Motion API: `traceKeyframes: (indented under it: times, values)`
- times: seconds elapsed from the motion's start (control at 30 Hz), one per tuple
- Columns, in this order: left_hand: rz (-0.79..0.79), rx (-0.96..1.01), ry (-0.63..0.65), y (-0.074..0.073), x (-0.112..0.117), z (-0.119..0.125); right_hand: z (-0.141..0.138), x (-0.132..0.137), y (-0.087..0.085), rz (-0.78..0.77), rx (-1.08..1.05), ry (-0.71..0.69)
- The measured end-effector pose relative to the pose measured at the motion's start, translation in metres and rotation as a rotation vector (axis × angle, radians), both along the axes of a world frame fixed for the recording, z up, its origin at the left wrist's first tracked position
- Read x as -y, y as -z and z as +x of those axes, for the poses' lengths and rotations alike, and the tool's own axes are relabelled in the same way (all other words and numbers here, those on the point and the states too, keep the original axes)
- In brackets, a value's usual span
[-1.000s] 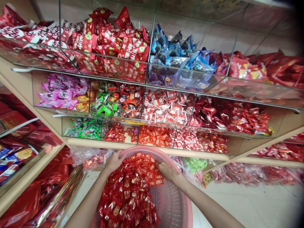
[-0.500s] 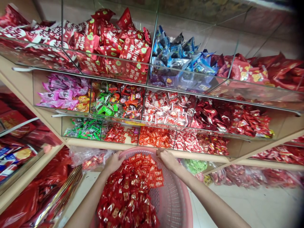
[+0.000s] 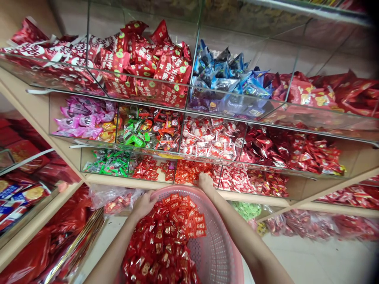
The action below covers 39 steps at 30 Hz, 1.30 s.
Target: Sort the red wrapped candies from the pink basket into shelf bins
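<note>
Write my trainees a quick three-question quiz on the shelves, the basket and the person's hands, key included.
1. Which hand is on the rim of the pink basket?
2. True or false: the blue packets lie in a higher row than the purple-wrapped sweets.
3. Fill in: the right hand is at a bottom-row compartment of ____ sweets.

Key: 1. The left hand. 2. True. 3. Orange-red sweets.

White 囍 showing on maroon bags (image 3: 66, 59), 生子 on flowered red bags (image 3: 173, 71), lettering on heaped orange-red packets (image 3: 189, 216) too blurred for reading
</note>
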<state>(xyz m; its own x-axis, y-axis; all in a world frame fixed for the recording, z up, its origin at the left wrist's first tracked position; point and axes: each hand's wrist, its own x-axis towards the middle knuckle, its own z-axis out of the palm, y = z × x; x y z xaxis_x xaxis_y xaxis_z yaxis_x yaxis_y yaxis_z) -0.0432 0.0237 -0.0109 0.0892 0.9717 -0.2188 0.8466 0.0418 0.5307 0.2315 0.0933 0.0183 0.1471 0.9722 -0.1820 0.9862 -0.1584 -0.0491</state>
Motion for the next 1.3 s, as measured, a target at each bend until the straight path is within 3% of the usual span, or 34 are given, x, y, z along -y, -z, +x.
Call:
traceKeyframes:
  times: [0.1, 0.4, 0.67, 0.77, 0.87, 0.97, 1.07, 1.2, 1.3]
  values:
    - [-0.009, -0.003, -0.004, 0.000, 0.000, 0.000, 0.000, -0.004, 0.003, -0.015, -0.053, 0.087]
    - [0.000, -0.014, -0.010, 0.002, -0.002, 0.000, 0.002, -0.002, 0.002, -0.009, -0.088, 0.147]
    - [0.017, -0.021, -0.009, 0.004, -0.003, 0.000, 0.020, 0.017, -0.013, 0.151, -0.233, 0.096]
    - [0.025, -0.023, -0.008, 0.006, -0.003, 0.000, 0.024, 0.030, -0.016, 0.304, -0.505, 0.054]
    - [0.027, -0.011, -0.013, 0.007, -0.003, -0.001, 0.016, 0.047, -0.015, 0.406, -0.954, 0.013]
    - [0.037, 0.019, -0.015, 0.007, -0.003, 0.000, -0.001, 0.067, -0.011, 0.233, -1.392, 0.059]
    - [0.043, 0.040, -0.010, 0.006, -0.002, 0.000, -0.017, 0.083, -0.007, 0.019, -1.682, 0.176]
    - [0.039, 0.033, -0.017, 0.005, -0.001, 0.000, -0.024, 0.090, 0.000, -0.044, -1.906, 0.324]
    - [0.043, 0.032, -0.013, 0.004, -0.001, 0.000, -0.019, 0.090, 0.008, -0.013, -1.942, 0.369]
